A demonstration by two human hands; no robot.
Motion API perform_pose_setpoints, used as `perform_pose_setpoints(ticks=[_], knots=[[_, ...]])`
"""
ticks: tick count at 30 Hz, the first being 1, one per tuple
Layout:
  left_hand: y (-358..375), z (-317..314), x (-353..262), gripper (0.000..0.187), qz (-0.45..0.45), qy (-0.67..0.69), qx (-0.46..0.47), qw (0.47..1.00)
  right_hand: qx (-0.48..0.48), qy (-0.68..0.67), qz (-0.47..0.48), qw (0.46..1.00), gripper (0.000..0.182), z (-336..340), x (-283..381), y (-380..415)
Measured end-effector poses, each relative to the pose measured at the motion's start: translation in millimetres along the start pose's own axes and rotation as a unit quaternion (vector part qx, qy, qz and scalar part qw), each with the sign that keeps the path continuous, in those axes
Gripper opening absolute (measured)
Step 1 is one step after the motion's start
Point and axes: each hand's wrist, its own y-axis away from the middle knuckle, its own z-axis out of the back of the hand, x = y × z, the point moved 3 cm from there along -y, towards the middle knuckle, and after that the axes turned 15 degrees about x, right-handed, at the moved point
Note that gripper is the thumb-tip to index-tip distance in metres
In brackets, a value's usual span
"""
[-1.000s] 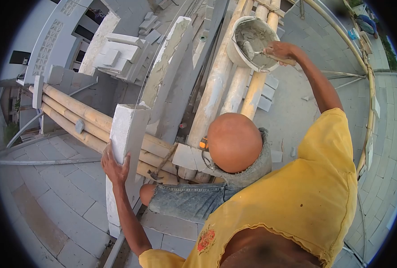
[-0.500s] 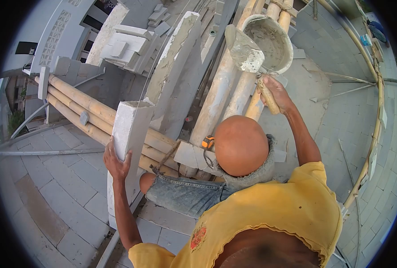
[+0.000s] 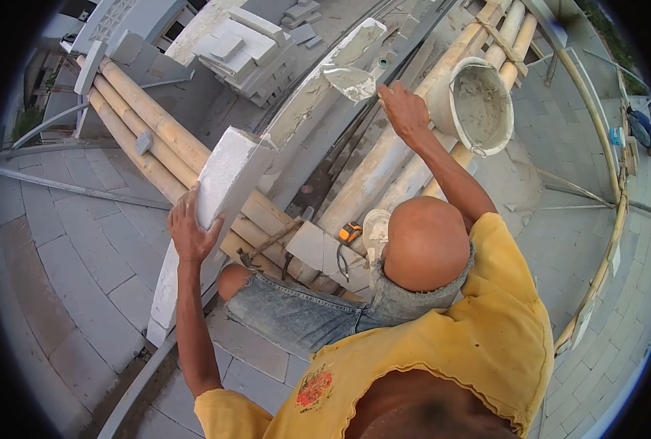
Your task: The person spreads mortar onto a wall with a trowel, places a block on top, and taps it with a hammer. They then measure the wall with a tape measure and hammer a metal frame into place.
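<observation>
My left hand [image 3: 196, 225] is wrapped round the near edge of a long white block [image 3: 226, 172], thumb on one side and fingers on the other. Beyond the block's far end runs a narrow wall top [image 3: 311, 102] coated with grey mortar. My right hand [image 3: 404, 110] is closed on a trowel; its handle is mostly hidden by the fingers. The trowel's blade [image 3: 351, 83], smeared with mortar, lies over the wall top. A white bucket [image 3: 479, 106] holding grey mortar stands just right of my right hand.
Bamboo poles [image 3: 146, 135] cross at the left, and thicker ones [image 3: 384, 157] run beneath the bucket. An orange tape measure [image 3: 350, 233] sits by a pale block [image 3: 318, 247] near my knee. White blocks [image 3: 241, 51] are stacked beyond the wall. A person [image 3: 641, 132] is at the far right.
My right hand has carried the trowel left, from beside the bucket to over the wall top. My left hand still holds the block, whose lower end shows further left as the view has shifted.
</observation>
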Motion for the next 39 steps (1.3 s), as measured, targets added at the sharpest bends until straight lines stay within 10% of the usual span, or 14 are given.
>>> perform_pose_setpoints(ticks=[13,24,39], knots=[[2,3,0,0.091,0.005,-0.009,0.002,1.0,-0.004,0.073,-0.028,0.997,0.015,17,-20,-167],[-1,4,2,0.092,-0.001,0.004,0.01,1.0,0.04,0.05,-0.005,0.998,0.023,20,8,-4],[-3,5,0,0.09,0.009,-0.004,0.022,1.0,0.047,-0.086,-0.174,0.98,0.024,17,-95,-158]])
